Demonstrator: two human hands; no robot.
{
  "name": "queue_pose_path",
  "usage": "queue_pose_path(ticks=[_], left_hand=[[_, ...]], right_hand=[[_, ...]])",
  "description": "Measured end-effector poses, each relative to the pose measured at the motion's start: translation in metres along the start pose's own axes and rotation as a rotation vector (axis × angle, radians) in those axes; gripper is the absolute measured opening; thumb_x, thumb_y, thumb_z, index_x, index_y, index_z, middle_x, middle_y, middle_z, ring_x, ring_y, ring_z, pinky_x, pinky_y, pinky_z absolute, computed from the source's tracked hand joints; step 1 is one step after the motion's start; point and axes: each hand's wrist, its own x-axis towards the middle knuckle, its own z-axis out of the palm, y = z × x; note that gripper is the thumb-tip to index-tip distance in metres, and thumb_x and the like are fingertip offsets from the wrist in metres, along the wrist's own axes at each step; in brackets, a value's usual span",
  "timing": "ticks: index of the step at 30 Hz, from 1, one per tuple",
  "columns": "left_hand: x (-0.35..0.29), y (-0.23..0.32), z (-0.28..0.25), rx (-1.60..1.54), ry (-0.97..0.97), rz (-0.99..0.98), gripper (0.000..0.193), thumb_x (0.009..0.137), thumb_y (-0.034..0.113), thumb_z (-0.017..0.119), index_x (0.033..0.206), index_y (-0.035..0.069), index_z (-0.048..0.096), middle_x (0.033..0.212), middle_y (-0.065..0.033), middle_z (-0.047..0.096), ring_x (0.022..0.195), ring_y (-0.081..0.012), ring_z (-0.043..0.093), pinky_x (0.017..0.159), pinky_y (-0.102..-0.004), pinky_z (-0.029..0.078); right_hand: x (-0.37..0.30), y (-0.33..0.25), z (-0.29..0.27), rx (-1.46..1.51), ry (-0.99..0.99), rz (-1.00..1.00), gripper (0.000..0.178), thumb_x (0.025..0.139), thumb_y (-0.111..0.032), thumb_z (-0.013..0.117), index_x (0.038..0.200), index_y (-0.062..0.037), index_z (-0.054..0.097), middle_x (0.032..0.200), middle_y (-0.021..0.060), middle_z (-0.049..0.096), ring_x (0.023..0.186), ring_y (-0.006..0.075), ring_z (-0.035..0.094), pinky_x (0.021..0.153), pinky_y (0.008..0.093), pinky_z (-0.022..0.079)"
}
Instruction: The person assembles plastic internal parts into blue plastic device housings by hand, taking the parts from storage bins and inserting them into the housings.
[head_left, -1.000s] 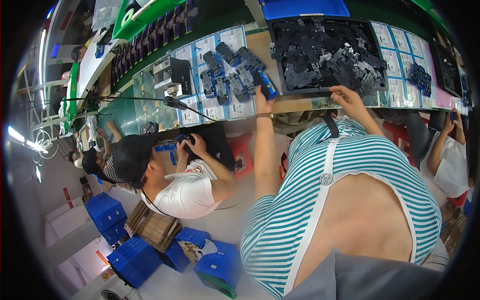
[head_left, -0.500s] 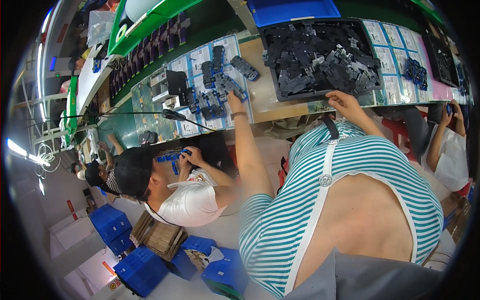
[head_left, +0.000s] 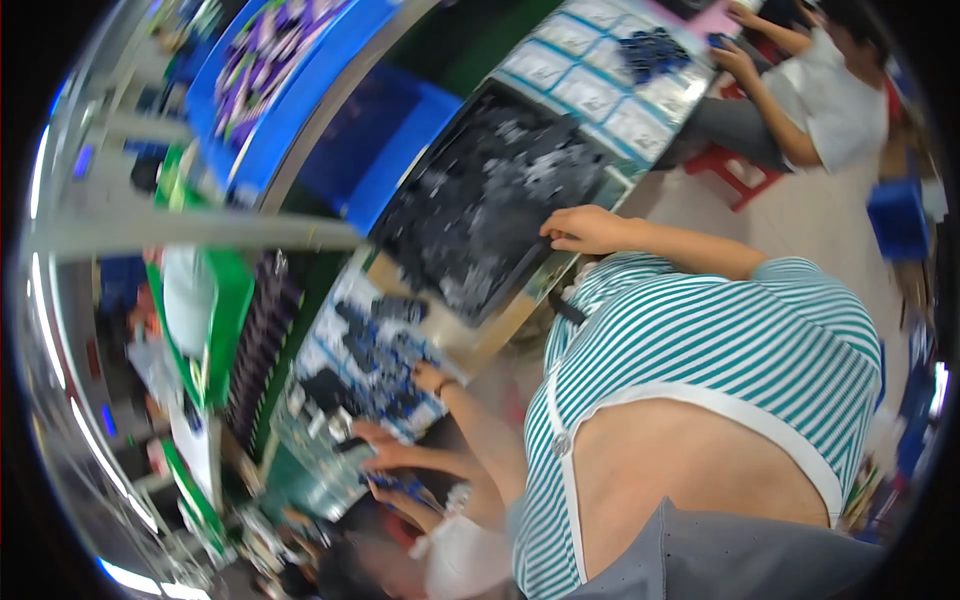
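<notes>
My left hand (head_left: 431,379), a dark band at its wrist, reaches to a group of dark grey and blue plastic parts (head_left: 372,352) lying on printed sheets. It touches or nearly touches the closest part; motion blur smears its fingers, so a hold cannot be made out. Loosely bent, the fingers of my right hand (head_left: 583,231) are at the near rim of a black tray (head_left: 512,300), and no thing shows in them. Loose black and grey plastic pieces (head_left: 480,190) fill this tray. One dark part (head_left: 399,308) lies apart from the group, nearer the tray.
A co-worker's hands (head_left: 385,450) are close to my left forearm. Behind the tray stands a blue bin (head_left: 375,150). More blue parts (head_left: 652,52) lie on sheets to the right, where another person sits by a red stool (head_left: 735,183). A green-framed shelf (head_left: 225,330) is at left.
The view has swung, so the bench now slants and the picture is blurred. The neighbour's hand has come up toward the parts on the bench. Both my hands remain near the same things.
</notes>
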Motion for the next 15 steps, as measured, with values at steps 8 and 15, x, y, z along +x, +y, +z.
queue_pose_path(ticks=[8, 15], left_hand=[[-0.12, 0.145, -0.084, -0.127, -0.001, 0.002, 0.048, 0.088, 0.023, 0.062, 0.127, -0.001, 0.049, 0.117, -0.0282, 0.056, 0.099, -0.0363, 0.058, 0.086, -0.0425, 0.046], [-0.152, 0.178, -0.082, -0.743, -0.108, -0.262, 0.035, 0.092, 0.024, 0.05, 0.115, -0.001, 0.057, 0.113, -0.0198, 0.06, 0.096, -0.0329, 0.059, 0.084, -0.0384, 0.046]], right_hand=[[-0.04, 0.204, -0.121, -0.17, 0.933, 0.606, 0.045, 0.08, -0.027, 0.067, 0.118, -0.0076, 0.055, 0.105, 0.0125, 0.06, 0.099, 0.026, 0.059, 0.083, 0.0388, 0.047], [0.015, 0.314, -0.195, -0.291, 0.876, 1.025, 0.09, 0.067, -0.048, 0.077, 0.125, 0.0087, 0.039, 0.125, 0.0316, 0.043, 0.117, 0.044, 0.043, 0.097, 0.047, 0.041]])
